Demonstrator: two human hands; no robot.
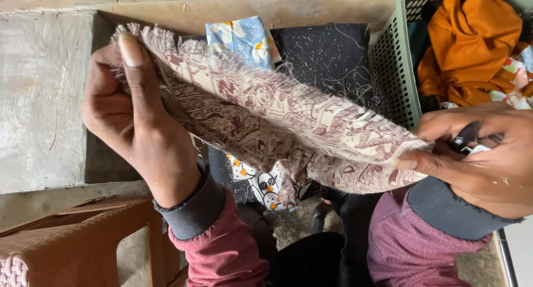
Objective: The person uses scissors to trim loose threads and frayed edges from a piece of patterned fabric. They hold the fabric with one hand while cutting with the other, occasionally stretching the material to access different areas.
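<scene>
A frayed piece of cloth, cream with a dark maroon print, stretches between both hands. My left hand pinches its upper left end, thumb on top. My right hand grips the lower right end between thumb and fingers. The same hand also holds a small dark tool with a metal part; what kind it is I cannot tell. Both sleeves are maroon with dark cuffs.
A green perforated plastic basket at the right holds orange and patterned fabric. A dark cushion covered in thread bits and blue floral cloth lie behind. Cartoon-printed cloth hangs below. A brown plastic stool stands at lower left.
</scene>
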